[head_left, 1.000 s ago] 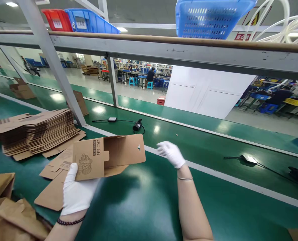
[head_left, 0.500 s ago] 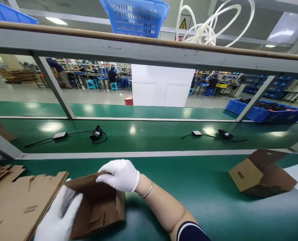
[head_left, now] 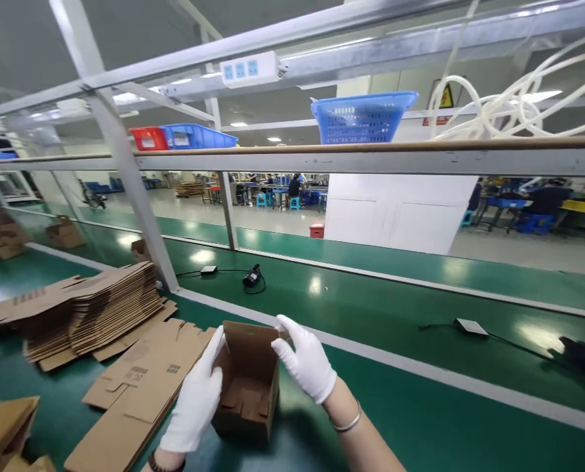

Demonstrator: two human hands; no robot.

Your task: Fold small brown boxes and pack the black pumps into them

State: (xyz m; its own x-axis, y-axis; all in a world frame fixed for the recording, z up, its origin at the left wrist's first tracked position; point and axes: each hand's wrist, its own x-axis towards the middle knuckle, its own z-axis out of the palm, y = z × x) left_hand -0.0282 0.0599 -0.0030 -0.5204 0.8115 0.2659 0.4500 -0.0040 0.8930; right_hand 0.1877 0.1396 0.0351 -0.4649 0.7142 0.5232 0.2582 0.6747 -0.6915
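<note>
A small brown cardboard box (head_left: pixel 247 387) stands open-topped on the green table, its inner bottom flaps folded in. My left hand (head_left: pixel 197 400), in a white glove, presses flat against the box's left wall with fingers stretched upward. My right hand (head_left: pixel 305 360), also gloved, grips the box's upper right edge with the fingers curled over it. Flat box blanks (head_left: pixel 140 380) lie just left of the box.
A tall stack of flat cardboard blanks (head_left: pixel 86 308) sits at the left. A folded box (head_left: pixel 2 426) is at the bottom left corner. Black adapters with cables (head_left: pixel 250 278) lie on the conveyor beyond. A blue basket (head_left: pixel 361 118) rests on the overhead rail.
The flat blank held up a second ago is now an erected box standing on the table. Both hands have closed in on its sides. The view swung right, then back left.
</note>
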